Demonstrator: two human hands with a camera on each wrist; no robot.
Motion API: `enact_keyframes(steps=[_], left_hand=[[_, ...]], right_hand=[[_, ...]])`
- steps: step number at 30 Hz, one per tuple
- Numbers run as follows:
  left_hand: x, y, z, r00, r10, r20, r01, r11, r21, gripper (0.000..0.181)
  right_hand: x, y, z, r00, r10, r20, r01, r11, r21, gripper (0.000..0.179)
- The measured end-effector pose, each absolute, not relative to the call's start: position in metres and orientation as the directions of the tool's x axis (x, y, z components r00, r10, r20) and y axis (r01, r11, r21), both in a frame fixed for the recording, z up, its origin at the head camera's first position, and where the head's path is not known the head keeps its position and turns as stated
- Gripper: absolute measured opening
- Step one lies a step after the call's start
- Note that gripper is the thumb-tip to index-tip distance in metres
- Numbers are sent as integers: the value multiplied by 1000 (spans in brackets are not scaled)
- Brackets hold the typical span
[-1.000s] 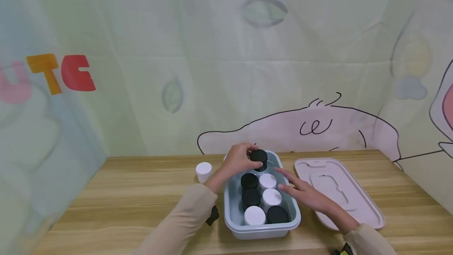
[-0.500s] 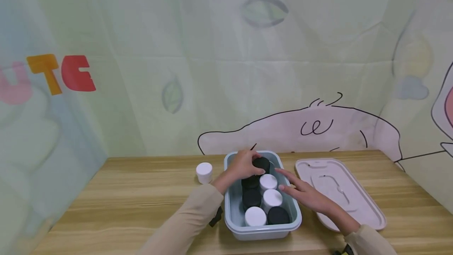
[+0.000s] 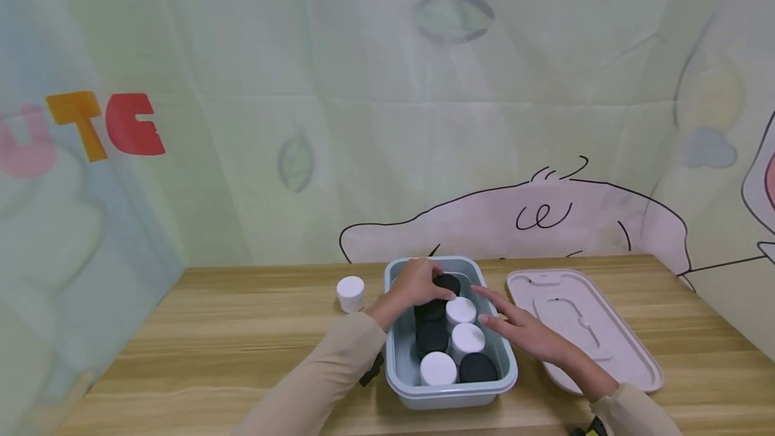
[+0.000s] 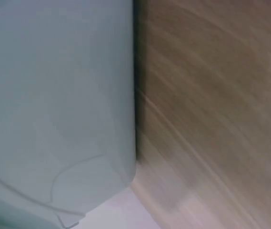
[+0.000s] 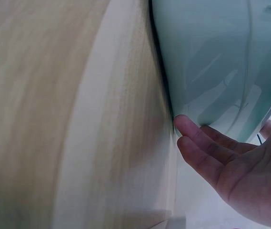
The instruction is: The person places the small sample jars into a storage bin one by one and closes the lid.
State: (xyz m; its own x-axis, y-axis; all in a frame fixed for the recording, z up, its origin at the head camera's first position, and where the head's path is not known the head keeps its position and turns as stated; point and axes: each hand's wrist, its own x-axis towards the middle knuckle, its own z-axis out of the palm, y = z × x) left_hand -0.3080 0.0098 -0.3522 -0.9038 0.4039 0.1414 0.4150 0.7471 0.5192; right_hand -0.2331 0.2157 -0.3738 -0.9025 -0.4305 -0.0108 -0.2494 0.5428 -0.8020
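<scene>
A light blue plastic bin [image 3: 451, 391] holds several small round jars with black or white lids. My left hand [image 3: 416, 284] reaches over its left side and grips a black jar [image 3: 449, 284] at the far end, thumb toward me. White jars [image 3: 461, 311] and black jars [image 3: 432, 338] stand close together nearer me. At the right rim is my right hand [image 3: 521, 330], fingers extended; in the right wrist view its fingers [image 5: 204, 160] lie along the bin's outer wall [image 5: 206, 62]. Only the bin's side [image 4: 59, 95] and wood show in the left wrist view; the left hand is hidden there.
One white jar [image 3: 350, 294] stands on the wooden table [image 3: 242, 328] left of the bin. A pale pink lid [image 3: 596, 328] lies flat to the right, partly behind the right forearm. A printed cloth backdrop [image 3: 363, 120] rises behind the table's far edge.
My left hand has lowered the black jar from above the rim into the far end of the bin, level with the others. The right hand has stayed at the right rim.
</scene>
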Motion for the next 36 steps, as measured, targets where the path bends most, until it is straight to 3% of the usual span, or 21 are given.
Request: enact_keyframes(steps=[11, 36], left_hand=[[-307, 9, -352, -911, 400, 100, 381, 722, 578, 33], [-298, 4, -341, -884, 448, 132, 431, 674, 600, 32]], right_hand=[[-233, 216, -375, -901, -433, 5, -263, 538, -801, 54], [-233, 217, -375, -904, -428, 3, -260, 543, -798, 54]])
